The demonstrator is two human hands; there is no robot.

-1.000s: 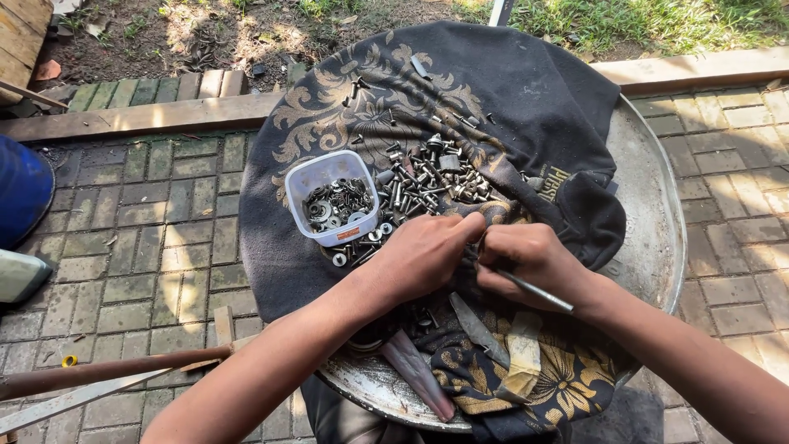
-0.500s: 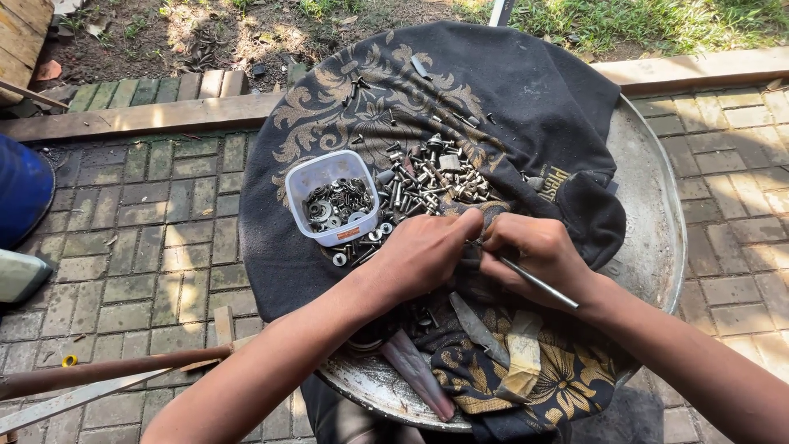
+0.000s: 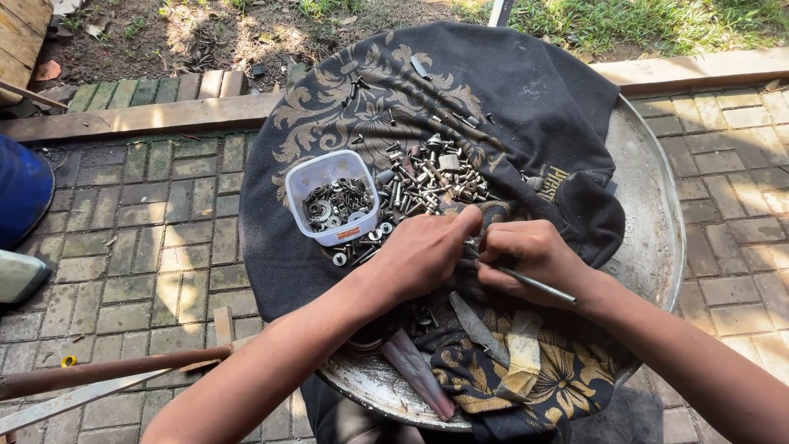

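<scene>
Right hand (image 3: pixel 530 256) pinches a thin metal rod (image 3: pixel 534 284), its long axis running right and near. Left hand (image 3: pixel 423 251) curls just left, perhaps gripping 1 small bolt; unclear. Bolt pile (image 3: pixel 427 181) lies just beyond.

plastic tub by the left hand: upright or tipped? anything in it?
Upright and partly filled. The white plastic tub sits on the dark cloth, its open mouth facing up and no lid on it; washers and nuts cover its bottom.

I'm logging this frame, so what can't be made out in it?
- Head view: front end of the thin metal rod, hidden inside the right hand.
- What the left hand pinches: covered by its fingers.
- Blue rounded container: cut off by the left edge.
</scene>
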